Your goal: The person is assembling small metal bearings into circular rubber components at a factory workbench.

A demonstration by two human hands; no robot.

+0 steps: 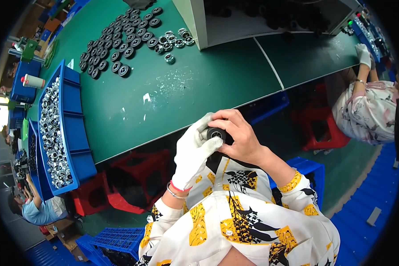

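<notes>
Held between both hands in front of my body is a small black wheel (217, 133) with a shiny silver hub in its centre. My left hand (196, 144), in a white glove, is closed on one side of it, thumb across the near edge. My bare right hand (238, 136) grips the other side with its fingers curled over the top. Both hands hover just off the near edge of the green table (133, 111). Far on the table stand many black wheels (124, 37), with several silver hubs (169, 42) beside them.
A blue bin (82, 146) full of silver hubs stands at the left. A grey cabinet-like frame (193, 22) rises at the far side. Red stools (137, 181) and a blue crate (115, 241) are below. Other people sit at the right (370, 106) and at the left (42, 206).
</notes>
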